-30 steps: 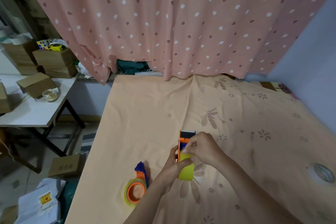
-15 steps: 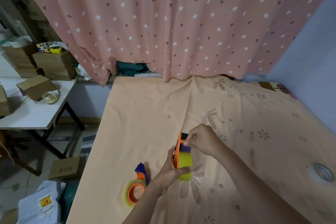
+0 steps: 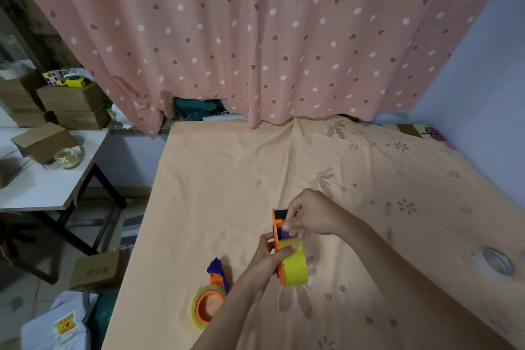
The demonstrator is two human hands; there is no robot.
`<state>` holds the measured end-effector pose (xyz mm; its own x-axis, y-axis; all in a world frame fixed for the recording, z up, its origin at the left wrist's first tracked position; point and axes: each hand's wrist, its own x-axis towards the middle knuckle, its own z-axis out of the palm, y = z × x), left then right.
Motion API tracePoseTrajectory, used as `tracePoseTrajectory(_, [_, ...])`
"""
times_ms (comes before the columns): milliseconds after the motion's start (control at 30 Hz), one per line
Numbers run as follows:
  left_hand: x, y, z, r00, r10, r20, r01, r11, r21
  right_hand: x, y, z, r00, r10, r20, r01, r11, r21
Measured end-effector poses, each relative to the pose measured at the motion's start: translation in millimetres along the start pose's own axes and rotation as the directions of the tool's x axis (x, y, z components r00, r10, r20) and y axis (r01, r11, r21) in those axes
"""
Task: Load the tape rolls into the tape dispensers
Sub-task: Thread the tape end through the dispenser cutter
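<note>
Head view: your left hand (image 3: 265, 260) has its grip closed around the orange tape dispenser (image 3: 279, 247), held upright above the cloth-covered surface (image 3: 227, 193) with a yellow tape roll (image 3: 295, 267) seated on it. Your right hand (image 3: 312, 217), at the dispenser's 1 o'clock, pinches at its upper end; what it pinches cannot be made out. A second loaded dispenser (image 3: 211, 300) lies flat at 7 o'clock. A clear roll (image 3: 497, 263) lies apart at 3 o'clock.

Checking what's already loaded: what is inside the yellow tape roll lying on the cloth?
The lying tape roll rings an orange dispenser hub, its blue-and-orange grip sticking out beyond. The left forearm covers the roll's right edge.
</note>
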<state>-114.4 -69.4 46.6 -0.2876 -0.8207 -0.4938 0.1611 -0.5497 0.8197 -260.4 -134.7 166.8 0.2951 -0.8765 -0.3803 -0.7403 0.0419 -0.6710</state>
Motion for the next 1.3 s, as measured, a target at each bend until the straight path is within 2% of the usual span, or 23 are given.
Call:
tracePoseTrajectory(300, [1, -9, -6, 0.999, 0.022, 0.025, -0.022, 1.0, 0.004, 4, 5, -3, 0.996, 0.072, -0.049, -0.073, 0.997, -0.027])
tracePoseTrajectory(500, [-2, -18, -11, 0.995, 0.073, 0.062, -0.077, 0.995, 0.066, 10, 8, -11, 0.974, 0.166, -0.153, -0.169, 0.986, -0.005])
tracePoseTrajectory(600, [0, -19, -12, 0.994, 0.075, 0.082, -0.08, 0.995, 0.058, 11, 5, -16, 0.974, 0.174, -0.147, -0.176, 0.984, -0.003])
tracePoseTrajectory(733, [1, -18, -14, 0.993, 0.063, 0.096, -0.071, 0.994, 0.08, 16, 6, -20, 0.957, 0.192, -0.216, -0.197, 0.98, -0.003])
tracePoseTrajectory(800, [0, -18, -14, 0.992, 0.058, 0.116, -0.072, 0.99, 0.121, 18, 5, -21, 0.963, 0.169, -0.211, -0.18, 0.983, -0.033])
tracePoseTrajectory(1000, [-2, -14, -12, 0.981, 0.032, 0.189, -0.07, 0.977, 0.201, 24, 2, -18, 0.996, 0.038, -0.08, -0.046, 0.993, -0.107])
tracePoseTrajectory(1300, [-9, -15, -21, 0.975, 0.015, 0.222, -0.031, 0.997, 0.068, 29, 8, -34, 0.998, -0.016, -0.063, 0.014, 0.999, -0.029])
